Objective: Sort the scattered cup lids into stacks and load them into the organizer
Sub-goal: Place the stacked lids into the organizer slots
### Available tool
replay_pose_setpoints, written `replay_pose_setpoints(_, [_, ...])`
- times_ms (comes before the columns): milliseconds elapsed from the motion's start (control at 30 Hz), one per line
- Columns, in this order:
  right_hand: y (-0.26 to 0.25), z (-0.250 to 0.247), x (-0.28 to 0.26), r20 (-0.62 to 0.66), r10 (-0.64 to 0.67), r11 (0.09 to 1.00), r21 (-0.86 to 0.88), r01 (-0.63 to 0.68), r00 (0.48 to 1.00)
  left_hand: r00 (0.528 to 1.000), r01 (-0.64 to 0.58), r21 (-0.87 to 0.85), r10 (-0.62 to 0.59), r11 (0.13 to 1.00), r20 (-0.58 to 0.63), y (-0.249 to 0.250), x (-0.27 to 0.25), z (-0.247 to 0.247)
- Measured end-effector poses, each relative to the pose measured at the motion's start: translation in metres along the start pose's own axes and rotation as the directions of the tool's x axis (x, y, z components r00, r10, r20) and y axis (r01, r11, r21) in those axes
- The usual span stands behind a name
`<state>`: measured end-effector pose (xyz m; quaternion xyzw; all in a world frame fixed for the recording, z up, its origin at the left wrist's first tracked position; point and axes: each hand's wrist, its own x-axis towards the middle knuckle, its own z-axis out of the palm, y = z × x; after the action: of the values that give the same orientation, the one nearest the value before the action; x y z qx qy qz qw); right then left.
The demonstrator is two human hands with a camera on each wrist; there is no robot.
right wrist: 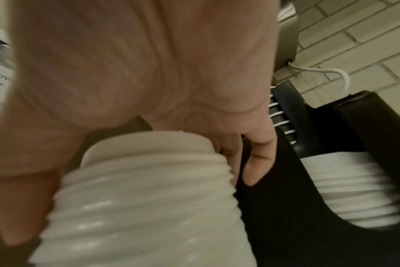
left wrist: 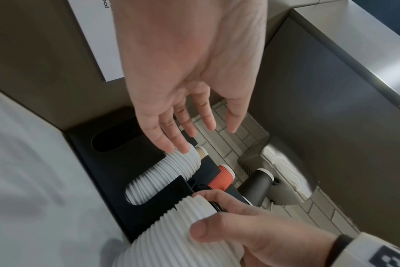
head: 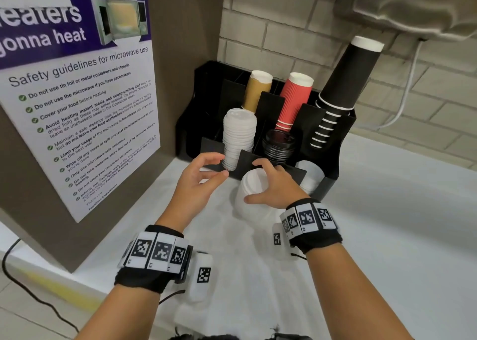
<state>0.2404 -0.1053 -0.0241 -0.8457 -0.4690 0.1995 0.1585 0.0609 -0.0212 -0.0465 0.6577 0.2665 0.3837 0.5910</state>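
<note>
Black organizer, cups, poster beside

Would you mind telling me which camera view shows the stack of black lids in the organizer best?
The head view: the stack of black lids sits unobstructed in the organizer, between the white stack and black cups. The left wrist view shows only a dark sliver behind the right hand. The right wrist view hides it.
</note>
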Motion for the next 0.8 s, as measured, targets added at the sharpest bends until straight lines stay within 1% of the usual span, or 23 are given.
replay_pose_setpoints(100, [0.002,-0.003,-0.002,-0.048,0.007,0.999,0.034,-0.006,0.999,0.999,0.032,0.017,-0.032,0.999,0.041,-0.001,0.001,0.002])
replay_pose_setpoints(167, [0.005,-0.006,-0.005,-0.123,-0.005,0.995,0.097,0.017,0.992,0.993,0.068,0.035,-0.071,0.997,0.093,-0.001,0.001,0.003])
replay_pose_setpoints(233, [0.006,-0.009,-0.013,-0.202,-0.051,0.966,0.240,0.100,0.978,0.981,0.098,0.047,-0.104,0.994,0.166,0.001,0.000,0.007])
replay_pose_setpoints(267, [0.004,-0.009,-0.018,-0.220,-0.078,0.933,0.327,0.149,0.972,0.971,0.106,0.048,-0.114,0.993,0.210,0.002,-0.001,0.010])
replay_pose_setpoints(333, [-0.004,-0.008,-0.031,-0.196,-0.115,0.860,0.472,0.197,0.974,0.949,0.116,0.003,-0.112,0.993,0.293,0.003,-0.003,0.018])
replay_pose_setpoints(433, [-0.010,-0.001,-0.042,-0.143,-0.134,0.766,0.613,0.194,0.981,0.930,0.113,-0.105,-0.068,0.988,0.361,0.004,-0.006,0.028])
replay_pose_setpoints(500, [-0.011,-0.001,-0.047,-0.123,-0.134,0.735,0.654,0.182,0.983,0.925,0.088,-0.129,-0.033,0.988,0.377,0.004,-0.005,0.030])
replay_pose_setpoints(600, [-0.006,-0.006,-0.054,-0.117,-0.149,0.710,0.678,0.189,0.982,0.912,0.069,-0.122,-0.013,0.990,0.410,0.004,-0.003,0.027])
replay_pose_setpoints(733, [-0.001,-0.016,-0.060,-0.106,-0.198,0.725,0.653,0.219,0.974,0.907,0.062,-0.125,-0.003,0.990,0.421,0.005,-0.002,0.030])
replay_pose_setpoints(800, [-0.001,-0.017,-0.061,-0.116,-0.207,0.718,0.657,0.232,0.971,0.908,0.051,-0.124,0.006,0.991,0.420,0.006,-0.002,0.033])
